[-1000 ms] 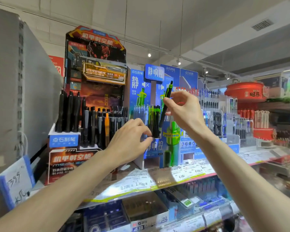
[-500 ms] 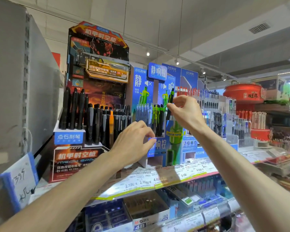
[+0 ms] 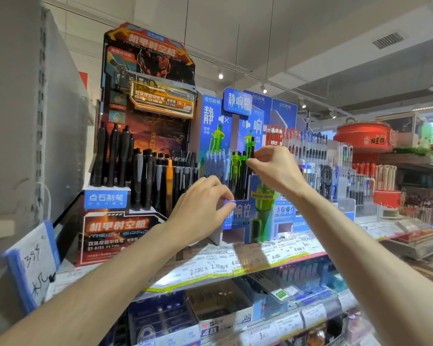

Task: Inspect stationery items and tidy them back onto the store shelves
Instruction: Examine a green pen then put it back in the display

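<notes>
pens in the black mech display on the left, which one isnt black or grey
The single orange pen, standing upright in the front rows of the dark display stand; every pen around it is black or grey.

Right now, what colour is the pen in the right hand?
Black with green trim, seen in the head view.

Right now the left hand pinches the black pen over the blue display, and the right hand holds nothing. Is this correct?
No, the hands are swapped. In the head view, the right hand pinches the black pen over the blue display, and the left hand holds nothing.
</notes>
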### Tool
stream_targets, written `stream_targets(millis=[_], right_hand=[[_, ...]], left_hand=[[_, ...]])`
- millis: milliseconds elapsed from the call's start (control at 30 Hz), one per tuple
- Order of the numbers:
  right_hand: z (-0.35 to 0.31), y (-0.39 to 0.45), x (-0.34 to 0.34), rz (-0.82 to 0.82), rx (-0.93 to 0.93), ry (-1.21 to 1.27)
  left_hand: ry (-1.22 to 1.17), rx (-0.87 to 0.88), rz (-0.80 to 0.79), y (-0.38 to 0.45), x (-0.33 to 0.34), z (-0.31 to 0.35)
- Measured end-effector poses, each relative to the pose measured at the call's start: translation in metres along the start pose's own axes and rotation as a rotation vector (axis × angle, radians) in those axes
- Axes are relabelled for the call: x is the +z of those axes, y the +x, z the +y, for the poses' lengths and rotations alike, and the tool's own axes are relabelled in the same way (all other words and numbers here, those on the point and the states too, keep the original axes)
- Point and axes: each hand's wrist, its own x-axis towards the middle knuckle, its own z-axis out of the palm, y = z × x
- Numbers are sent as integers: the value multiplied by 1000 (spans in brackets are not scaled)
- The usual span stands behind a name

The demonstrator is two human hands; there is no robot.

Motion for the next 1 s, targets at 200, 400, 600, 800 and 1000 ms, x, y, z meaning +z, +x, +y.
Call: stream_targets(millis=[200,400,600,800,1000], right_hand=[[4,-3,2,-56,12,-96],[1,4,-1,-143,28,-148],[3,7,-1,-64,2,-32],[6,8,-1,-79,-16,-22],[7,10,4,-7,-43,78]], left_hand=[[-5,-3,-5,0,0,-1],[-8,-8,-10,0,0,-1],[-18,-4,-5,0,1,-2],[-30,-8,-12,1,2,-4],[-37,-14,-10,2,3,-4]])
